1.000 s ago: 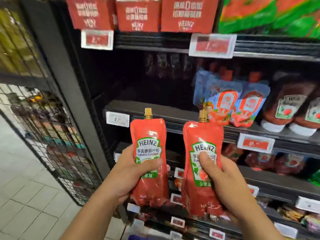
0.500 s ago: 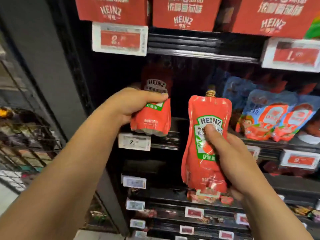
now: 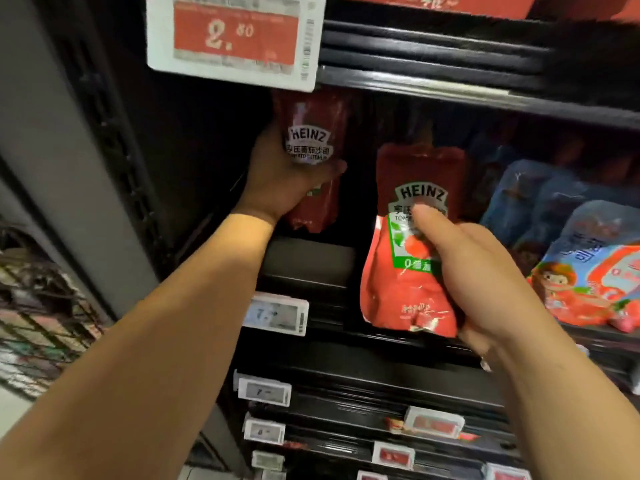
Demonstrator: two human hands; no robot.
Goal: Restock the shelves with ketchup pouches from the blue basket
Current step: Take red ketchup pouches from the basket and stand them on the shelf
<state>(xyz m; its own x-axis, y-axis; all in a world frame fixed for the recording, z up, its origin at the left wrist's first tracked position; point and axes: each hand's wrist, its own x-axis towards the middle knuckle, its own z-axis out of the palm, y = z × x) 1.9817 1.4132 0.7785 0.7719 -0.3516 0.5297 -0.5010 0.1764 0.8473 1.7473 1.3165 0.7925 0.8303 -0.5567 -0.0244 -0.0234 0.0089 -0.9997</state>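
My left hand point(image 3: 277, 178) grips a red Heinz ketchup pouch point(image 3: 311, 133) upright, deep inside the dark shelf bay point(image 3: 308, 261) at the left, its top under the upper shelf's edge. A second red Heinz pouch point(image 3: 408, 289) sits in my right hand point(image 3: 474, 282), thumb across the green label, at the front edge of the same shelf and right of the first. The blue basket is out of view.
Blue and red sauce pouches point(image 3: 571, 265) stand on the same shelf to the right. A large price tag point(image 3: 235, 36) hangs from the shelf above, smaller tags point(image 3: 277, 313) line the edges below. A wire rack point(image 3: 38, 306) stands at far left.
Both hands have pushed forward toward the shelf. The left pouch has gone deeper into the bay and higher; the right pouch has risen to the shelf's front edge.
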